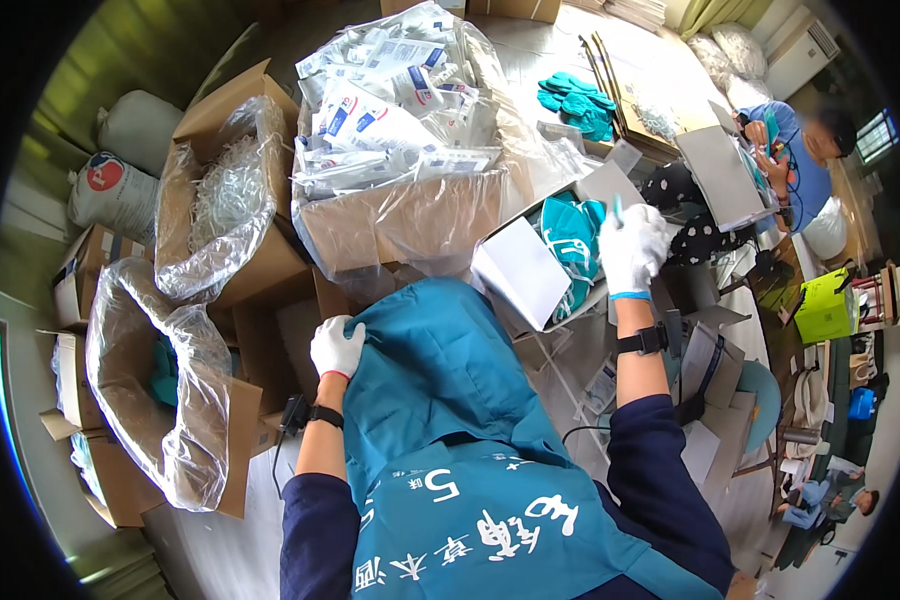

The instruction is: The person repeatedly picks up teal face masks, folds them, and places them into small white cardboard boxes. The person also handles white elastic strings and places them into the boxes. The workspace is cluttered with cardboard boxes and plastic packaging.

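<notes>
A white glove covers my left hand point(336, 346), its fingers curled against the edge of the teal apron point(420, 340) that I wear. My right hand point(634, 250), also gloved in white, is closed above the right side of an open white box point(523, 272). A small pale teal thing juts from its fingertips; the kind cannot be made out. Inside that box lie folded teal cloth pieces point(572, 245) with white cords or edging, beside my right hand.
Straight ahead stands a large plastic-lined carton point(400, 220) heaped with white packets point(380, 110). More lined cartons point(235, 385) stand at the left, one with clear strips point(232, 195). Teal gloves point(577, 103) lie farther back. A person point(805, 150) holds an open grey box point(715, 165) at the right.
</notes>
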Available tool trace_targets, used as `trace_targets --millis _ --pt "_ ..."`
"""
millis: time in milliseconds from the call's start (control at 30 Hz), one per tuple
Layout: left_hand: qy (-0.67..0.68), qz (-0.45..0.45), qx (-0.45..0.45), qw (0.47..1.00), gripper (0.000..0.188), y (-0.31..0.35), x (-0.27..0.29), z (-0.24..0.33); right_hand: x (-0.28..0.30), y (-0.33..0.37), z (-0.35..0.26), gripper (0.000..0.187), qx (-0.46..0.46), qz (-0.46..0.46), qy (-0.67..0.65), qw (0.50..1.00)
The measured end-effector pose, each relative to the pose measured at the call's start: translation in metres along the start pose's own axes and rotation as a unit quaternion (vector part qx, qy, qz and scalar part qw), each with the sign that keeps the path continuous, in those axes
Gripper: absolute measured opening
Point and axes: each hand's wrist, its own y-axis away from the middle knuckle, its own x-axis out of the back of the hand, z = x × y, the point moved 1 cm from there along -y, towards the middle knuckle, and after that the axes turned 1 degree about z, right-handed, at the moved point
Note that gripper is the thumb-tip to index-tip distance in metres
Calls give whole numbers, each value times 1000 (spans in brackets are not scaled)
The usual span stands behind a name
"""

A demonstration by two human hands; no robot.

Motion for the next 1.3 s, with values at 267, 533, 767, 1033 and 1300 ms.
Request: trace_targets --millis 267,533,767,1033,1300 --pt "23 13 12 1000 32 -2 3 10 -54 5 -3 38 -154 -208 -279 925" --pt "43 0 30 999 33 -3 5 4 -61 20 3 66 -148 -315 -272 897" --pt "61 20 38 997 30 -1 5 4 2 20 15 26 -174 -124 -583 784" --pt "-4 195 -73 978 42 8 1 4 86 -19 13 20 -177 38 -577 797" --pt "242 229 -196 922 53 34 67 136 114 -10 -22 20 -237 -143 -673 685"
